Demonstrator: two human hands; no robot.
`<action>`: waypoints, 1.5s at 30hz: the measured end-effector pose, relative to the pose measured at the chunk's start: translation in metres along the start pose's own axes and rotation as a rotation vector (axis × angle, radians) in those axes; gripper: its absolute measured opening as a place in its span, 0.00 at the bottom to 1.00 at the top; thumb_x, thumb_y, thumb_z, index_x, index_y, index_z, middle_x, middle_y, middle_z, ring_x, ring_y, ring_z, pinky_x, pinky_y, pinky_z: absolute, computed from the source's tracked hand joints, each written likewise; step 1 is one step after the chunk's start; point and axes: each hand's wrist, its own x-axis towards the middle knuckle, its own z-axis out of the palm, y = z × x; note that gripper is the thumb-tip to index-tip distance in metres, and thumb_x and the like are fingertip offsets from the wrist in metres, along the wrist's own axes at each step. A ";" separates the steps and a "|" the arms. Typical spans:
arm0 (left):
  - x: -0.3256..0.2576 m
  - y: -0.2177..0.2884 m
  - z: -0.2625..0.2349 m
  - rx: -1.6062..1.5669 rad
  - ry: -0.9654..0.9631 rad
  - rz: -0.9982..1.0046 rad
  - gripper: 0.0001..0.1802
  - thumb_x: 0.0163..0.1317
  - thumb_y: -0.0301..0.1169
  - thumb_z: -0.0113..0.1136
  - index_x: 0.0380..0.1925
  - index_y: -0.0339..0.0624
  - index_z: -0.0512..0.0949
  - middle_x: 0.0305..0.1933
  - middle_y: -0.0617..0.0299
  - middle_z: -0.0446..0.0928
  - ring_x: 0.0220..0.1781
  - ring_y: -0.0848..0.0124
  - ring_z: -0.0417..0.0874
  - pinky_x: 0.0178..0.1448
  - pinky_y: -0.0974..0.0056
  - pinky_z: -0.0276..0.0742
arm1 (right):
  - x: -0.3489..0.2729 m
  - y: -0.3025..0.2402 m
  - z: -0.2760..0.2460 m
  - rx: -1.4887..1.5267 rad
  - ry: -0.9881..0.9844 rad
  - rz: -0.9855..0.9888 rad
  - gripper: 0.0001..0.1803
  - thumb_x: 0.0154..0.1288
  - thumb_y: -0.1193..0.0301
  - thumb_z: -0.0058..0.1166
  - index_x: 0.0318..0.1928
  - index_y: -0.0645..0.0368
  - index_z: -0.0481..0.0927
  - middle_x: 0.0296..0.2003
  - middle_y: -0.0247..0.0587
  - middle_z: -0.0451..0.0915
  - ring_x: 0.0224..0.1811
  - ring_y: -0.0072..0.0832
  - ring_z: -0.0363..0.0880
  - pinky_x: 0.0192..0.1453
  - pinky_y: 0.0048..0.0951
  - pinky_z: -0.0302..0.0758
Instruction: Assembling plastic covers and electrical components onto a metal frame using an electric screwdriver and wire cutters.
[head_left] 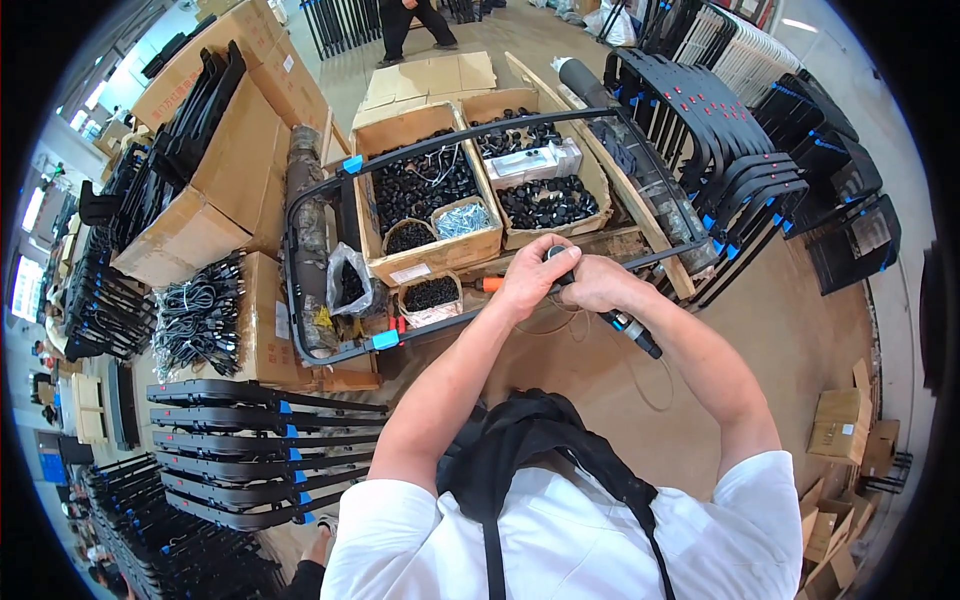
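With my right hand (600, 284) I grasp one black power tool (632, 333); my left hand's (537, 278) fingers curl at its upper end. One black frame (430, 331), bearing two blue tags (385, 340), lies beyond, across two boxes (440, 260).

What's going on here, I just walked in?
Someone in a white shirt has a dark handheld tool with a blue band in the right hand. The left hand is right beside it, at a small black piece; whether that belongs to the tool is hard to tell. Both hands are at the near side of a large black frame, whose far bar runs across open boxes of black parts and silvery screws.
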 end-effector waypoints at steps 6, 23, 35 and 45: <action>0.004 0.003 -0.001 -0.021 -0.026 0.001 0.10 0.72 0.39 0.70 0.45 0.47 0.83 0.38 0.74 0.80 0.41 0.82 0.76 0.47 0.71 0.73 | 0.014 0.014 0.004 -0.026 0.018 0.018 0.21 0.55 0.61 0.59 0.37 0.69 0.85 0.36 0.60 0.87 0.43 0.52 0.87 0.47 0.47 0.81; 0.004 0.118 -0.057 0.251 0.169 0.640 0.16 0.72 0.37 0.64 0.26 0.38 0.79 0.45 0.59 0.76 0.52 0.65 0.75 0.59 0.60 0.71 | 0.026 -0.085 -0.058 0.322 0.145 -0.190 0.32 0.56 0.59 0.72 0.57 0.66 0.79 0.41 0.54 0.88 0.43 0.39 0.88 0.50 0.38 0.82; -0.012 0.038 -0.293 0.124 0.761 -0.226 0.34 0.68 0.59 0.68 0.48 0.33 0.83 0.43 0.58 0.86 0.41 0.68 0.83 0.48 0.59 0.80 | 0.223 -0.187 0.084 -0.331 0.249 -0.524 0.36 0.55 0.63 0.72 0.61 0.63 0.70 0.42 0.57 0.84 0.42 0.54 0.89 0.45 0.51 0.86; 0.014 0.047 -0.420 0.427 1.025 -0.152 0.38 0.64 0.64 0.65 0.44 0.33 0.86 0.44 0.41 0.88 0.51 0.47 0.88 0.56 0.50 0.80 | 0.351 -0.253 0.112 -0.263 0.215 -0.551 0.42 0.57 0.55 0.74 0.64 0.62 0.66 0.47 0.61 0.83 0.47 0.58 0.87 0.49 0.53 0.85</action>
